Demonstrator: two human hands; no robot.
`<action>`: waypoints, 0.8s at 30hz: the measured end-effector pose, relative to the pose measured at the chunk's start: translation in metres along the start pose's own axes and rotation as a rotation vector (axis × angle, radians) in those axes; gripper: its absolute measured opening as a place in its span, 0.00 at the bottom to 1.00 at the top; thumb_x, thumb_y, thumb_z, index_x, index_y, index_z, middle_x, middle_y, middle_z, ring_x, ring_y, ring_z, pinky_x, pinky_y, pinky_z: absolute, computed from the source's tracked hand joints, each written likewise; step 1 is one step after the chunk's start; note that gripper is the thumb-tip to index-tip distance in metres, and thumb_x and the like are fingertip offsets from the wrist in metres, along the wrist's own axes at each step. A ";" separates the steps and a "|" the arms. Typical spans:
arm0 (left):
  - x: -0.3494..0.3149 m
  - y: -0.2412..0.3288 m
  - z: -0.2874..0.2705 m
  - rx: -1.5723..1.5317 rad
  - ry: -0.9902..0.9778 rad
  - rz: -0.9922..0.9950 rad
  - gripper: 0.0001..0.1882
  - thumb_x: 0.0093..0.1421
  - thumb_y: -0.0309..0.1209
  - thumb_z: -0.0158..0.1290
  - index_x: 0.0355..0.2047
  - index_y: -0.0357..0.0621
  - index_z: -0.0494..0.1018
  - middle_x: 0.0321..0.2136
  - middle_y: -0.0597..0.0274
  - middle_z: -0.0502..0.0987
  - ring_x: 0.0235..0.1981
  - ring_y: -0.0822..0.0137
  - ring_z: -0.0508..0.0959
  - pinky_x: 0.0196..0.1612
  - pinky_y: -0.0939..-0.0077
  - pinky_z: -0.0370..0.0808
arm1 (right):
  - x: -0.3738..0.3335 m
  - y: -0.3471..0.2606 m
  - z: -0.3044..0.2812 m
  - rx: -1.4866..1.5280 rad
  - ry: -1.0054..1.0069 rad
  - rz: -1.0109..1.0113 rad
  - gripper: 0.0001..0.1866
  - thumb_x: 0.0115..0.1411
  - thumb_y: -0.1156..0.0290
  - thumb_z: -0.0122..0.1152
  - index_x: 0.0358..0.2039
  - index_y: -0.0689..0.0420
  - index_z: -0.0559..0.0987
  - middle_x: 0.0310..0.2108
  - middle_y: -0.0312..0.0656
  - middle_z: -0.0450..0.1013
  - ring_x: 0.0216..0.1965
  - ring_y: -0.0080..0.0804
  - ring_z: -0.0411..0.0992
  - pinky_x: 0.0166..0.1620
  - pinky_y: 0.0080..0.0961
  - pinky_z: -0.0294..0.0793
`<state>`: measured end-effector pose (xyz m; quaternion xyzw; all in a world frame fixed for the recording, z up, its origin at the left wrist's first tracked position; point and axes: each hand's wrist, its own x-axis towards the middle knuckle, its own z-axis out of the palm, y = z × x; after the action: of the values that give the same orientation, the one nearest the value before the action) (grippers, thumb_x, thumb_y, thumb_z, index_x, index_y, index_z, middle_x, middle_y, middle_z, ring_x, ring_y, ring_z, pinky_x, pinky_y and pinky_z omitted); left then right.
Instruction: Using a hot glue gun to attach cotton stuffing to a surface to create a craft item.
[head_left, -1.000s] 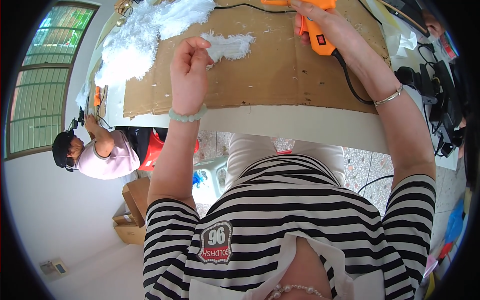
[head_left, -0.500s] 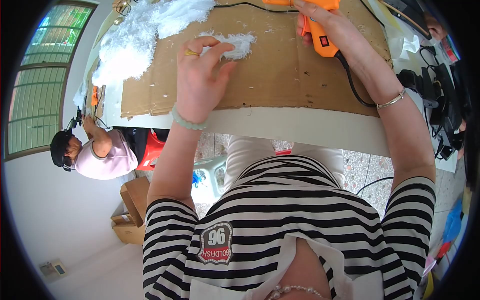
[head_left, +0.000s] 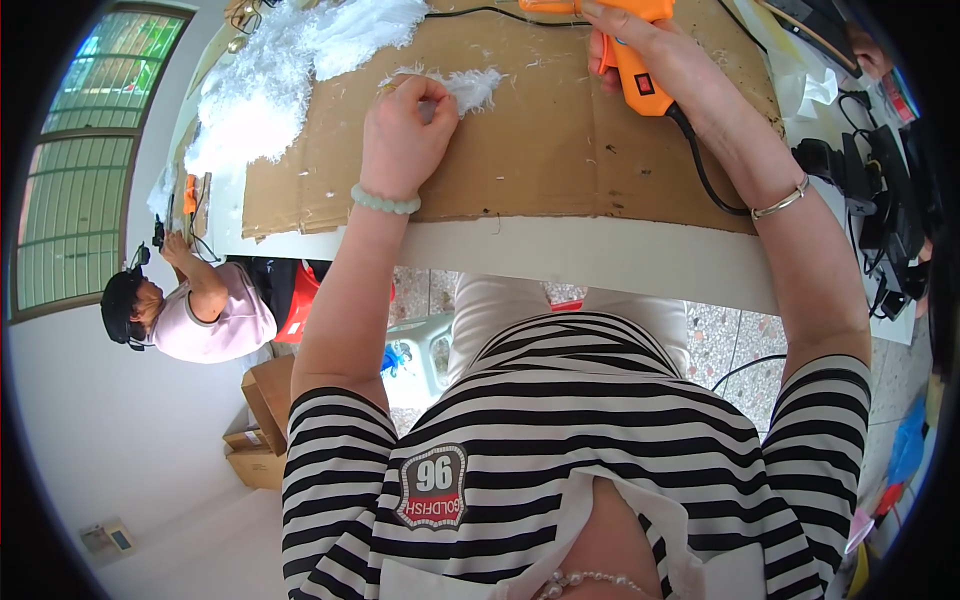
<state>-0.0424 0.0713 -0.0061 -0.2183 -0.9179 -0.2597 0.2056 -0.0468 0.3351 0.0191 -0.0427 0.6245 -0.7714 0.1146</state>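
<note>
My right hand (head_left: 652, 48) is wrapped round an orange glue gun (head_left: 641, 88), its nozzle end toward the left near the top edge. A black cord runs from its handle. My left hand (head_left: 405, 138) is closed in a pinch at the near-left end of a small white fluffy piece (head_left: 474, 90). That piece, with a shaggy fringe, lies on a brown cardboard sheet (head_left: 560, 165); part of it is hidden behind my fingers. A large heap of white fluffy trim (head_left: 262, 100) spreads over the cardboard's left side.
White table edge (head_left: 560, 245) borders the cardboard. Black devices and cables (head_left: 885, 215) crowd the right side, near crumpled white plastic (head_left: 815, 92). A co-worker (head_left: 205, 310) sits at left beside another orange tool (head_left: 190, 193). Cardboard boxes (head_left: 262, 430) stand on the floor.
My left hand's fingers, spread before, have closed on the fluffy piece, which has shifted slightly left. The glue gun in my right hand has moved a little left and up.
</note>
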 end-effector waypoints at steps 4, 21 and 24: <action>0.005 0.000 -0.001 0.068 -0.024 0.030 0.04 0.50 0.27 0.54 0.27 0.42 0.75 0.24 0.56 0.77 0.26 0.56 0.78 0.30 0.68 0.74 | 0.000 0.000 0.001 -0.017 0.016 0.009 0.11 0.64 0.61 0.53 0.33 0.56 0.74 0.23 0.36 0.70 0.24 0.24 0.69 0.28 0.18 0.68; 0.011 0.002 0.006 0.251 -0.029 0.196 0.07 0.51 0.34 0.58 0.25 0.46 0.72 0.22 0.63 0.77 0.24 0.59 0.77 0.28 0.66 0.73 | -0.003 -0.002 0.002 -0.048 0.023 0.019 0.12 0.64 0.62 0.51 0.37 0.57 0.75 0.24 0.36 0.71 0.25 0.24 0.69 0.29 0.18 0.68; 0.014 0.004 0.006 0.199 -0.031 0.122 0.06 0.51 0.32 0.57 0.26 0.46 0.72 0.21 0.64 0.77 0.24 0.60 0.77 0.28 0.65 0.72 | -0.001 0.001 0.000 -0.051 0.024 0.005 0.12 0.64 0.62 0.51 0.38 0.57 0.75 0.24 0.36 0.71 0.25 0.24 0.69 0.29 0.19 0.69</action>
<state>-0.0531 0.0816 -0.0025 -0.2561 -0.9273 -0.1511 0.2272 -0.0457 0.3351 0.0180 -0.0348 0.6456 -0.7552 0.1080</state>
